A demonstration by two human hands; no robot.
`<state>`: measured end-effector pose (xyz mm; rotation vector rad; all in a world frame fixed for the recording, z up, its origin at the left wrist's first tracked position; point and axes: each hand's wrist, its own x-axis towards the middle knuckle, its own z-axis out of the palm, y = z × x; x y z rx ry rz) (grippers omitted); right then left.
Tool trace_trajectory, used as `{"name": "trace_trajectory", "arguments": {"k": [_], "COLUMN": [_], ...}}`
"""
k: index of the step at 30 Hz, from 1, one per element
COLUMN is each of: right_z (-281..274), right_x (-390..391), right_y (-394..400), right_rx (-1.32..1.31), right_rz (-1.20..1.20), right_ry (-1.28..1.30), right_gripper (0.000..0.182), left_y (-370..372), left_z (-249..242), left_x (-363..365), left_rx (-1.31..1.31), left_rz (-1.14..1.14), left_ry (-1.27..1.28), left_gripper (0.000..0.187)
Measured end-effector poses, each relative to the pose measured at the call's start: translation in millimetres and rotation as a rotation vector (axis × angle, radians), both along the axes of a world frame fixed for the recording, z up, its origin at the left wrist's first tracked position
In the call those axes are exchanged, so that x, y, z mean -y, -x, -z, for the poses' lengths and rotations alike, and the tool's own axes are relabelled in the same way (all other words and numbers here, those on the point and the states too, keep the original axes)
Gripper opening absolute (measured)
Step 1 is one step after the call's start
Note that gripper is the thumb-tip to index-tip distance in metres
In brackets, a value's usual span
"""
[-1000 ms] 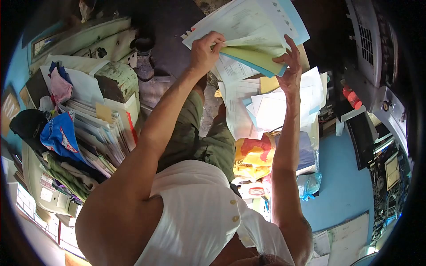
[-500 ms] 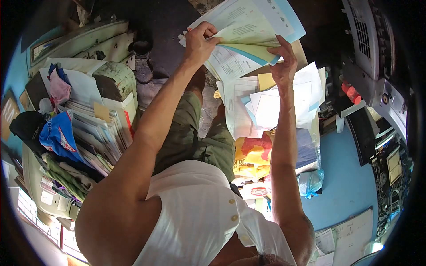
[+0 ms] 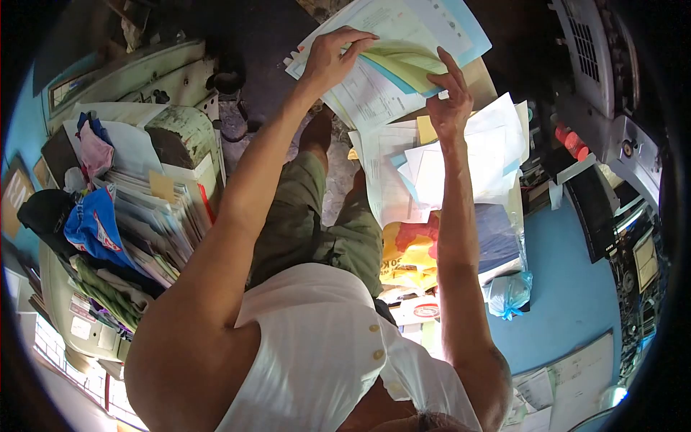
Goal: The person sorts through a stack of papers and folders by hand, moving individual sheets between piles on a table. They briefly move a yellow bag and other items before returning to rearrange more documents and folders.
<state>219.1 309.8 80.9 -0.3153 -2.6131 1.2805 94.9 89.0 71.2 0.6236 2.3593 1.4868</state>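
Observation:
A stack of printed papers (image 3: pixel 378 93), with white, yellow-green and blue sheets, is spread at the top of the head view. At its upper left, my left hand (image 3: pixel 337 59) pinches the edge of a lifted sheet between thumb and fingers. My right hand (image 3: pixel 450 101) grips the stack's right side, with the index finger raised and the thumb by the yellow-green sheets (image 3: pixel 407 68). Those sheets bow upward between both hands, with a blue sheet under them. Below lie more loose white papers (image 3: pixel 432 173) on a pile.
On the left, papers and folders (image 3: pixel 155 209) stand packed beside a blue cloth (image 3: pixel 97 223) and a black cap (image 3: pixel 47 209). A yellow and red bag (image 3: pixel 410 252) and a tied blue plastic bag (image 3: pixel 509 294) lie near my right arm. A red bottle (image 3: pixel 572 142) is farther right.
My left hand has shifted right and its fingers have straightened along the sheet. My right hand has moved slightly left, and the yellow-green sheets bulge higher.

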Motion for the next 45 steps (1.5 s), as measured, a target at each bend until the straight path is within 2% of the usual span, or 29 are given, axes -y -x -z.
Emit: {"name": "trace_trajectory", "arguments": {"k": [4, 7, 10, 13, 16, 19, 28, 40, 43, 45], "right_z": [-0.3, -14.0, -12.4, -4.5, -1.9, 2.5, 2.7, 4.1, 6.3, 7.8], "right_x": [6.2, 10.0, 10.8, 6.8, 2.6, 1.2, 0.5, 0.7, -1.1, 0.1], "right_y": [1.4, 5.3, 1.2, 1.9, 2.3, 6.3, 9.6, 11.5, 13.1, 13.0], "right_rx": [-0.009, -0.103, -0.085, -0.102, -0.015, -0.083, -0.076, -0.076, -0.104, -0.094], "right_rz": [0.024, 0.033, 0.049, 0.003, 0.004, -0.029, -0.018, -0.029, -0.012, 0.0], "right_ry": [0.038, -0.3, -0.192, -0.077, 0.011, -0.114, -0.093, -0.118, -0.197, -0.167], "right_gripper": [0.025, 0.026, 0.027, 0.025, 0.024, 0.025, 0.028, 0.028, 0.023, 0.023], "left_y": [10.2, 14.6, 18.7, 18.2, 15.8, 16.0, 26.7, 29.2, 33.5, 32.9], "left_z": [1.4, 4.7, 11.3, 13.1, 13.7, 13.8, 17.6, 21.7, 20.1, 19.3], "left_x": [-7.1, -7.6, -5.1, -2.1, -2.4, -1.8, -6.0, -12.2, -12.0, -13.4], "left_rx": [-0.01, -0.028, 0.022, 0.109, 0.217, 0.19, 0.164, 0.29, 0.381, 0.393], "left_rz": [0.033, -0.004, -0.015, 0.025, 0.032, 0.049, 0.057, 0.024, 0.058, 0.093], "left_ry": [0.076, 0.098, 0.046, 0.083, 0.189, 0.197, 0.244, 0.285, 0.255, 0.097], "left_gripper": [0.01, 0.011, 0.013, 0.012, 0.012, 0.015, 0.024, 0.026, 0.026, 0.026]}}
